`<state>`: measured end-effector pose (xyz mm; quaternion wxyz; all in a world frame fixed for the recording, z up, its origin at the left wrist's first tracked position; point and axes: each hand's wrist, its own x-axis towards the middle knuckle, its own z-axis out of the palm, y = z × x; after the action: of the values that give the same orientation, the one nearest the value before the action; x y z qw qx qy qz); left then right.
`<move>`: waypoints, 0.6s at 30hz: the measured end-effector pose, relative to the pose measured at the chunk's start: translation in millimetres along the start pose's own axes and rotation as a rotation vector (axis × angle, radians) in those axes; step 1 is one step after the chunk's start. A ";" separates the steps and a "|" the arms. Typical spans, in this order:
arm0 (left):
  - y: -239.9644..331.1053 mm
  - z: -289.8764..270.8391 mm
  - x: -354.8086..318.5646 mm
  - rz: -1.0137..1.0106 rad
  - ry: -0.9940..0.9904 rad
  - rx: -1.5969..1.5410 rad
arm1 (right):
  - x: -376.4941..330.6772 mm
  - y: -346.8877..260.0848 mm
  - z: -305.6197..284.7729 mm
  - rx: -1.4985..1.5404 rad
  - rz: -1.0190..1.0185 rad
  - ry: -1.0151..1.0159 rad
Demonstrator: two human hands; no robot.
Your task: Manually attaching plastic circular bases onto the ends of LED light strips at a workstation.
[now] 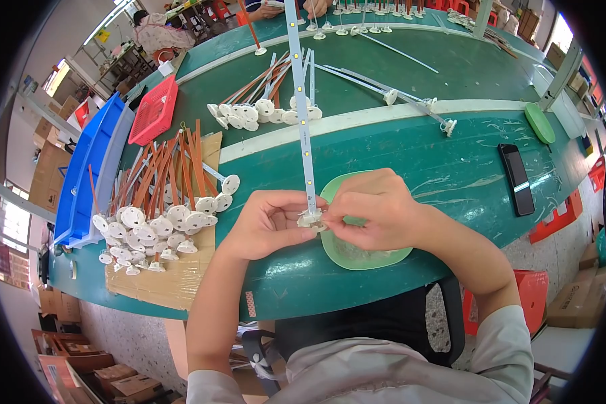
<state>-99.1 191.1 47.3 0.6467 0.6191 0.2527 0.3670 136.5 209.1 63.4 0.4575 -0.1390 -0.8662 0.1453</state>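
Observation:
My left hand (271, 224) is closed round the white plastic base at the lower end of an LED strip (304, 123). The strip is long and pale, dotted with small yellow LEDs, and stands nearly upright. Against the right side of that base, my right hand (377, 210) has its fingertips pinched together. Whatever sits between those fingertips is hidden or too small to name. Under my right hand lies a light green bowl (367, 260), partly covered by the hand; its contents are hard to make out.
To the left, a pile of strips with round white bases (145, 232) lies on cardboard (148, 289), beside a blue bin (87, 172) and a red basket (153, 111). More strips (249, 111) lie beyond the white ledge. A phone (516, 178) and green dish (540, 123) are right. Another person's hands (316, 8) show across the table.

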 end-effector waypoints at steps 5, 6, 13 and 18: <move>-0.1 0.2 -0.6 -0.079 0.049 -0.062 | 0.2 0.8 0.3 0.012 0.000 0.000; -0.5 0.1 -0.5 -0.068 0.044 -0.059 | 0.2 0.5 0.1 0.013 0.003 0.003; -2.2 1.1 -0.8 -0.050 0.038 -0.083 | -0.4 0.7 -0.2 0.019 0.014 0.000; -1.3 1.7 -1.0 -0.044 0.038 -0.087 | 0.5 0.0 -0.4 0.013 0.013 -0.001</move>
<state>-98.1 189.3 46.1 0.6760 0.5777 0.2623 0.3747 136.5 209.3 64.1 0.4568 -0.1418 -0.8646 0.1540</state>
